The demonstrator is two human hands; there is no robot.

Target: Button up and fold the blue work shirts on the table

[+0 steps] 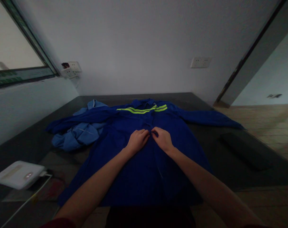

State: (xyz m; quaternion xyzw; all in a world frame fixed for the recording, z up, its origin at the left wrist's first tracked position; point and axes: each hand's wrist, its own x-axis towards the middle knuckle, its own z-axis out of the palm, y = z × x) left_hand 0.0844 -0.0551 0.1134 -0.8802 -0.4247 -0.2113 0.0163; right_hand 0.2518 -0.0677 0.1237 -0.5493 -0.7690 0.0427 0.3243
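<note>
Forearms [108, 174], cropped below; left hand [138, 140] and right hand [163, 139] pinch the blue jacket [134, 180] mid-front — exact hold murky — on a dark worktop [212, 152], far edge against pale wall [134, 47].

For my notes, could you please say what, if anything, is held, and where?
The left hand and right hand pinch the blue jacket at its front middle, below the lime stripe.

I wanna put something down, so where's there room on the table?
Right of the blue jacket, bare tabletop shows between it and the black slab; a thin strip lies between collar and wall. It's crowded on the left: light-blue cloth, white box, cord.
</note>
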